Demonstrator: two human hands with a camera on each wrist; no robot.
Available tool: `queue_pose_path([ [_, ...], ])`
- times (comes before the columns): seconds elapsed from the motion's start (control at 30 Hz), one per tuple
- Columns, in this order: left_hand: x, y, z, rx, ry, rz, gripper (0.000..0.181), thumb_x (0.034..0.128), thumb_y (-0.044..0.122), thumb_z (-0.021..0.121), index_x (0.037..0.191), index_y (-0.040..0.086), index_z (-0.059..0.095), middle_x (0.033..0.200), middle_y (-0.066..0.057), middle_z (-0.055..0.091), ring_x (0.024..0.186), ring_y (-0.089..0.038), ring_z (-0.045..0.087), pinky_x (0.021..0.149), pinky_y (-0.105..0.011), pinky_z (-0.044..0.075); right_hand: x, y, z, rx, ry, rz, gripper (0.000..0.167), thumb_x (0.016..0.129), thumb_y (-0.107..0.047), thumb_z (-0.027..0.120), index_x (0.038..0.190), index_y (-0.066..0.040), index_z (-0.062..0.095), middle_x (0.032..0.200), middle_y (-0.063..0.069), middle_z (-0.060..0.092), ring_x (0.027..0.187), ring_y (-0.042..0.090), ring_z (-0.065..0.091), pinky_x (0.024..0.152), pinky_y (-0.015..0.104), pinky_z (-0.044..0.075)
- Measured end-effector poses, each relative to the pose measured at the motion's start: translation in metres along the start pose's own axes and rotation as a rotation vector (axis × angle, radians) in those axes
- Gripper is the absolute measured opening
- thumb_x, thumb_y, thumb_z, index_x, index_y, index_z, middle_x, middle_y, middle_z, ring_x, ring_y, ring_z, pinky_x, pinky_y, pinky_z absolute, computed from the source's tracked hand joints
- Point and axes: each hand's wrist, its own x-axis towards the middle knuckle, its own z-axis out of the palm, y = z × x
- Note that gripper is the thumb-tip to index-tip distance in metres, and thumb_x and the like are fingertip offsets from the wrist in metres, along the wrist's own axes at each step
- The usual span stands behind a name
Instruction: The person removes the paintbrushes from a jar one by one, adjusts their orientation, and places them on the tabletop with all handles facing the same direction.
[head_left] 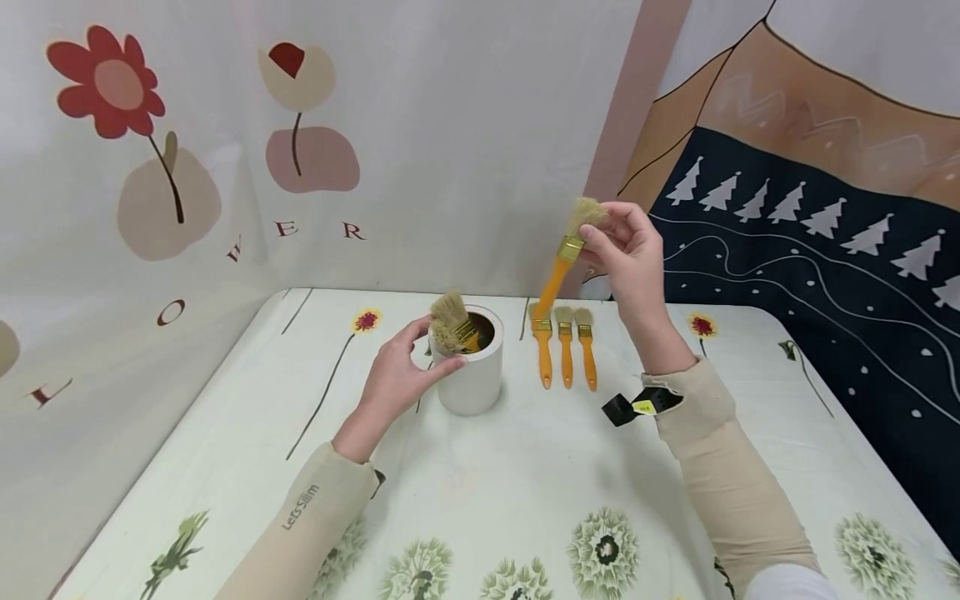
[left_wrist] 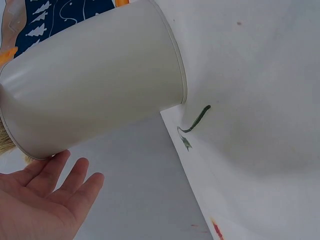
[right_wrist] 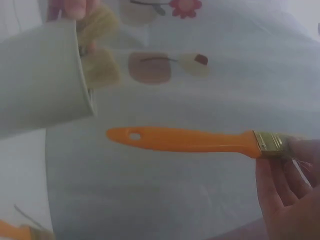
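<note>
My left hand (head_left: 393, 371) holds the white cylindrical pot (head_left: 471, 387) at its rim, thumb on the near side. Bristle-up paintbrushes (head_left: 448, 321) lean out of the pot toward that hand; their handles are hidden inside. Raised at the right, my right hand (head_left: 633, 258) pinches another paintbrush (head_left: 557, 279) near its bristles. Its orange handle (right_wrist: 185, 139) points down toward the pot side, apart from the pot in the right wrist view. In the left wrist view, the fingers of the left hand (left_wrist: 45, 200) touch the pot's rim edge.
To the right of the pot, several paintbrushes (head_left: 566, 354) lie in a row, bristles away from me. They rest on a white flower-print tablecloth (head_left: 517, 467). A printed curtain (head_left: 465, 167) hangs behind the table.
</note>
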Motion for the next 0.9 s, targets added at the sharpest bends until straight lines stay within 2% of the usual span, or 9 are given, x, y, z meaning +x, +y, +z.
queue_pose_path([
  [0.17,0.000,0.000,0.000,0.001,0.001,-0.004,0.080,0.0804,0.048,0.080,0.146,0.014,0.049,0.144,-0.013,0.058,0.135,-0.032,0.052,0.104,-0.054,0.048,0.005,0.012,-0.017,-0.078,0.056,0.042,0.020,0.094,-0.014,0.069,0.113,-0.019,0.063,0.101,-0.009,0.071,0.093,0.009,0.067,0.079,0.016,0.058],
  [0.37,0.001,-0.001,0.000,-0.003,0.004,0.006,0.080,0.0803,0.047,0.081,0.146,0.013,0.049,0.144,-0.012,0.058,0.135,-0.031,0.053,0.104,-0.053,0.048,0.009,0.032,-0.036,-0.080,0.123,0.105,0.022,0.093,-0.013,0.070,0.114,-0.016,0.063,0.098,-0.011,0.071,0.091,0.009,0.066,0.078,0.014,0.057],
  [0.67,0.001,-0.002,0.001,0.000,0.011,0.016,0.080,0.0798,0.047,0.081,0.145,0.012,0.049,0.143,-0.013,0.058,0.135,-0.031,0.053,0.106,-0.054,0.047,0.011,0.065,-0.059,-0.157,0.214,0.253,0.018,0.094,-0.012,0.069,0.108,-0.021,0.062,0.090,-0.018,0.068,0.089,0.004,0.063,0.076,0.011,0.056],
  [0.9,0.001,-0.002,0.001,-0.007,0.010,0.013,0.081,0.0793,0.046,0.082,0.145,0.013,0.049,0.143,-0.012,0.059,0.134,-0.030,0.053,0.106,-0.053,0.048,0.009,0.091,-0.074,-0.268,0.239,0.377,0.014,0.095,-0.017,0.068,0.107,-0.023,0.062,0.087,-0.022,0.066,0.083,0.000,0.062,0.071,0.009,0.054],
])
